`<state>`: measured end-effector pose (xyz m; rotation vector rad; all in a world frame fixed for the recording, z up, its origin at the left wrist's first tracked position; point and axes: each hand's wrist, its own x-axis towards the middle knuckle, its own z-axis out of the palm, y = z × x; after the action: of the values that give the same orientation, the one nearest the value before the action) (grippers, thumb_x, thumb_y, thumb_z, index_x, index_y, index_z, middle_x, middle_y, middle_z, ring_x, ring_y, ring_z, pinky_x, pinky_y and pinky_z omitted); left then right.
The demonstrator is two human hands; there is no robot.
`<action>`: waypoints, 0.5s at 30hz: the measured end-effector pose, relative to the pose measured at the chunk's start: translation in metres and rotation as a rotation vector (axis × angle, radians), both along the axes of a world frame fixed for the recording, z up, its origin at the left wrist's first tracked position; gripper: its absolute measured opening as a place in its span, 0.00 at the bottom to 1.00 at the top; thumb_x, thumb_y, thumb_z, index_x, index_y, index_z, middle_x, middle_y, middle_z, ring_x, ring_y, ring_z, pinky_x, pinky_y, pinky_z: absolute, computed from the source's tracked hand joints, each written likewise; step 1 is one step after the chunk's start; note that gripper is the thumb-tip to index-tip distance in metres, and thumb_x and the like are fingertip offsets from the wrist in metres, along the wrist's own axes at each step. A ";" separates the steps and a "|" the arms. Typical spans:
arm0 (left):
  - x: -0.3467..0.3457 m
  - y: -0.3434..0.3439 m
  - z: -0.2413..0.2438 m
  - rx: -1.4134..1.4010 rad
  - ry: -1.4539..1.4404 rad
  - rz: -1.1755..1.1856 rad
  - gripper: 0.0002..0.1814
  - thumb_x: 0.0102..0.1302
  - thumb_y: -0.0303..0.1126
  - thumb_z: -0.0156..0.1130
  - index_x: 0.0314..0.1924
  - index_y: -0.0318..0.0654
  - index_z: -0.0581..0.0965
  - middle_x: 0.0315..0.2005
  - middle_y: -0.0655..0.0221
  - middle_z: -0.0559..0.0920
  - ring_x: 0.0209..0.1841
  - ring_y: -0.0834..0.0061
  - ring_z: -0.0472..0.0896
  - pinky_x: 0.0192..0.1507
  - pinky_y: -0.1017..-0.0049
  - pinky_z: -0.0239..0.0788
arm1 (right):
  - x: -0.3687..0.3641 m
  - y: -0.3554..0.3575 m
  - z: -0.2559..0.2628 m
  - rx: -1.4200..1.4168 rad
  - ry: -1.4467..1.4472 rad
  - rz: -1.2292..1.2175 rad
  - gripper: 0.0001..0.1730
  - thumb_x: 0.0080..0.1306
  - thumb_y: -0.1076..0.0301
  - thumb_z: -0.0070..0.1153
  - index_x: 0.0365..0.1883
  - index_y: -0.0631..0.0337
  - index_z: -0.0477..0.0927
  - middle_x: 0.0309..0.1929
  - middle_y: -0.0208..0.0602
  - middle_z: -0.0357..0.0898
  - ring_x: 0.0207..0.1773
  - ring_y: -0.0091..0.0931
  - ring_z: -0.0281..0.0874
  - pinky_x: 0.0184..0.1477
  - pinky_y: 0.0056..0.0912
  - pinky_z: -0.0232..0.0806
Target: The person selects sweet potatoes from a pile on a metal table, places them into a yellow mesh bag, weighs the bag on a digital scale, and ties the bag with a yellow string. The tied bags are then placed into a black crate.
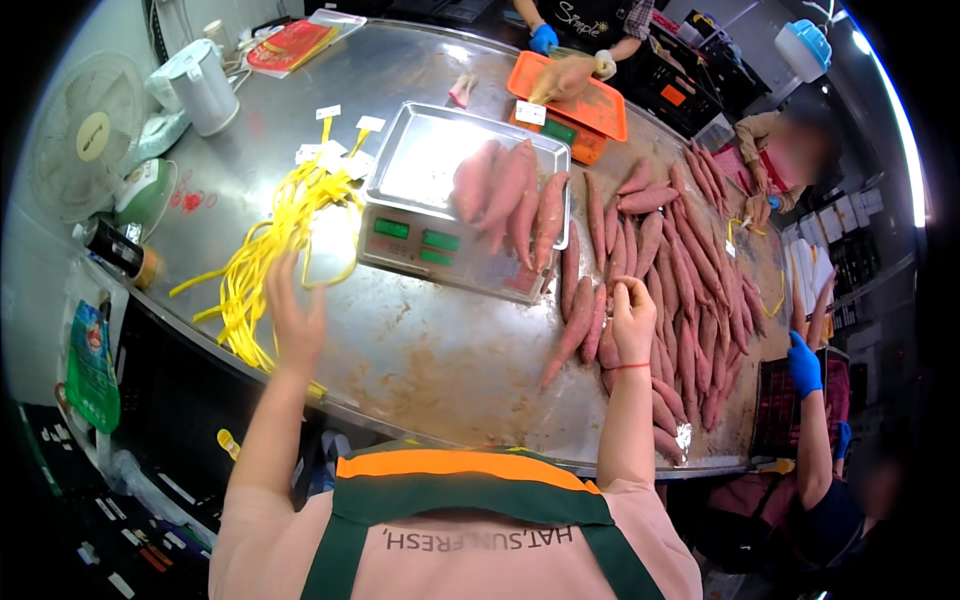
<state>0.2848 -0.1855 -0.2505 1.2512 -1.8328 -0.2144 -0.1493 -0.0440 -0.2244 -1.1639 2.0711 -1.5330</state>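
Note:
My left hand (296, 315) is blurred, over the right edge of a bunch of yellow tie straps (247, 285) with white tags; whether it holds a strap I cannot tell. My right hand (632, 319), fingers curled together, is over the left side of a large pile of sweet potatoes (697, 277); nothing plainly shows in its fingers. Between and beyond my hands stands a digital scale (390, 251) with green displays. Several sweet potatoes (506, 187) lie on the right part of its metal pan (427, 142), some jutting over the near rim.
A metal table (420, 360) extends before me. An orange scale (592, 142) with an orange tray (611, 112) stands at the far side, by a co-worker's gloved hands. A kettle (206, 90) and fan (90, 135) are left. Co-workers are at the right, one gloved hand (804, 367) above a crate (772, 412).

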 end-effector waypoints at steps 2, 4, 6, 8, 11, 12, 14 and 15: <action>-0.023 -0.039 0.013 -0.033 0.037 -0.067 0.26 0.64 0.30 0.56 0.62 0.33 0.65 0.60 0.53 0.67 0.64 0.54 0.63 0.66 0.62 0.52 | -0.002 -0.017 0.003 0.034 0.040 0.063 0.10 0.69 0.70 0.50 0.43 0.68 0.78 0.34 0.31 0.79 0.37 0.17 0.74 0.40 0.19 0.67; -0.052 -0.075 0.017 -0.015 0.068 -0.148 0.26 0.65 0.32 0.56 0.62 0.33 0.66 0.59 0.53 0.68 0.63 0.55 0.65 0.65 0.63 0.55 | -0.009 -0.039 -0.007 0.023 0.114 0.123 0.12 0.70 0.68 0.51 0.44 0.68 0.78 0.34 0.31 0.79 0.37 0.17 0.74 0.39 0.20 0.68; -0.085 -0.105 0.019 0.077 0.107 -0.258 0.26 0.67 0.34 0.56 0.62 0.33 0.66 0.58 0.53 0.70 0.61 0.57 0.68 0.62 0.64 0.60 | -0.014 -0.062 -0.011 0.031 -0.027 0.128 0.13 0.70 0.67 0.50 0.45 0.69 0.78 0.34 0.32 0.79 0.36 0.18 0.75 0.38 0.21 0.69; -0.122 -0.129 0.015 0.264 0.178 -0.354 0.27 0.68 0.37 0.56 0.63 0.31 0.66 0.57 0.51 0.72 0.59 0.61 0.72 0.56 0.66 0.67 | -0.013 -0.089 -0.008 0.034 -0.200 0.117 0.16 0.71 0.64 0.49 0.46 0.69 0.79 0.34 0.34 0.79 0.35 0.20 0.75 0.37 0.22 0.69; -0.181 -0.160 0.009 0.579 0.219 -0.398 0.34 0.66 0.49 0.56 0.60 0.25 0.67 0.52 0.47 0.76 0.54 0.58 0.76 0.56 0.64 0.66 | -0.017 -0.139 -0.003 0.198 -0.209 0.102 0.28 0.69 0.49 0.49 0.49 0.70 0.79 0.40 0.45 0.82 0.41 0.31 0.81 0.41 0.29 0.73; -0.198 -0.170 0.000 0.719 0.257 -0.397 0.35 0.66 0.51 0.56 0.59 0.24 0.67 0.53 0.46 0.76 0.54 0.59 0.76 0.56 0.65 0.66 | -0.021 -0.159 -0.005 0.328 -0.141 0.122 0.34 0.66 0.43 0.49 0.49 0.71 0.78 0.43 0.50 0.81 0.46 0.37 0.80 0.45 0.33 0.72; -0.219 -0.174 -0.001 1.110 0.511 -0.569 0.38 0.64 0.55 0.57 0.56 0.22 0.70 0.51 0.48 0.78 0.51 0.63 0.79 0.52 0.67 0.69 | -0.014 -0.191 -0.007 0.508 0.049 0.163 0.43 0.61 0.34 0.48 0.49 0.73 0.77 0.48 0.61 0.78 0.54 0.47 0.76 0.53 0.38 0.69; -0.227 -0.171 0.006 1.060 0.427 -0.539 0.38 0.62 0.56 0.59 0.55 0.22 0.71 0.48 0.49 0.79 0.49 0.64 0.79 0.50 0.68 0.70 | -0.008 -0.200 -0.007 0.556 0.170 0.174 0.47 0.59 0.31 0.47 0.49 0.75 0.76 0.50 0.66 0.76 0.58 0.51 0.73 0.56 0.39 0.67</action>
<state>0.0574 -0.3561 -0.2449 1.1593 -1.6266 -1.7786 -0.1570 -0.2439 -0.2316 -1.2327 2.2243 -0.7246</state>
